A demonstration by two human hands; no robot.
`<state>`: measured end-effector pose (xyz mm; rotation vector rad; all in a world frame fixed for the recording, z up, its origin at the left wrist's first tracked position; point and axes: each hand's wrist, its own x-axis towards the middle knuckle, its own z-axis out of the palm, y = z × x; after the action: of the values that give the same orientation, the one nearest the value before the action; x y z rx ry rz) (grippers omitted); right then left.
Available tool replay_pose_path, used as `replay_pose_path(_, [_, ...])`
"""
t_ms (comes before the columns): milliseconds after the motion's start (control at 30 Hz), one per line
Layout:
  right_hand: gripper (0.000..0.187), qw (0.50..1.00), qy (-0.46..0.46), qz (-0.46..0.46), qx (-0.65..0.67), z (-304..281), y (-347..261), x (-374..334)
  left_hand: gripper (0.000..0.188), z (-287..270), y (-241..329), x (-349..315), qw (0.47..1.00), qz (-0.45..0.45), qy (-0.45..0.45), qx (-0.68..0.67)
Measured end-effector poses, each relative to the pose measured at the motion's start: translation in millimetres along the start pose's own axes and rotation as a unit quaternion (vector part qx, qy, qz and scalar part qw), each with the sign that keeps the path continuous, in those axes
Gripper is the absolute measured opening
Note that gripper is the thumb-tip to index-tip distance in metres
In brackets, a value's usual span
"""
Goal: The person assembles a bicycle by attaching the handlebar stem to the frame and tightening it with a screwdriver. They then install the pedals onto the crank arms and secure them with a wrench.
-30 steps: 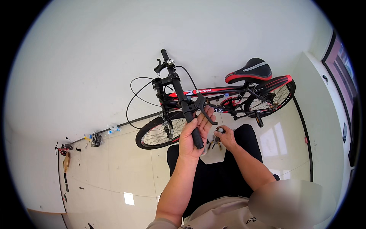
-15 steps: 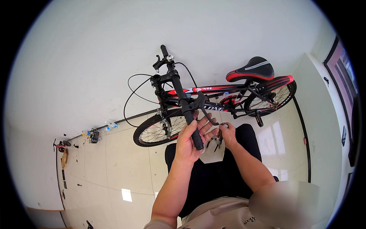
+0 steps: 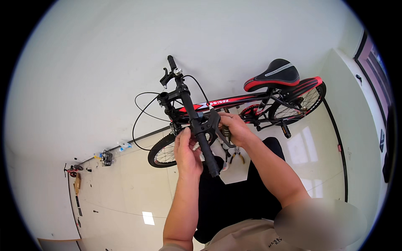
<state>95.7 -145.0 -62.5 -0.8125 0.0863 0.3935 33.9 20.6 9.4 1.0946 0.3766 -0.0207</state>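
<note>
the brake lever (image 3: 215,119) is clamped on the handlebar (image 3: 189,108), between both hands. a tool handle (image 3: 226,133) is gripped by the curled fingers of the right hand (image 3: 236,129), probably for use close by. the fingers of the left hand (image 3: 187,155) are bent at the handlebar's other side, perhaps for steadying; whether anything is pinched cannot be told. the bike (image 3: 243,98) is stood by the wall (image 3: 125,58), likely for support; pliers (image 3: 237,151) are laid below.

The handlebar grip (image 3: 205,150) is placed between the left hand (image 3: 188,154) and the right hand (image 3: 238,129). Pliers (image 3: 237,149) are set below the right hand, the saddle (image 3: 274,77) beyond it rightward, a basket (image 3: 106,158) well left of both hands.
</note>
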Motion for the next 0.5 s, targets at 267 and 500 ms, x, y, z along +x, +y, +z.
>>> replay_pose_path(267, [0.027,0.996,0.004,-0.001,0.086,13.0,5.5,10.3,0.047,18.4,28.9,35.1,0.979,0.042,-0.02,0.199])
replay_pose_path(500, [0.029,0.997,-0.025,-0.022,0.063,13.7,-13.9,6.4,0.04,28.0,24.2,37.1,0.988,0.02,-0.041,0.145])
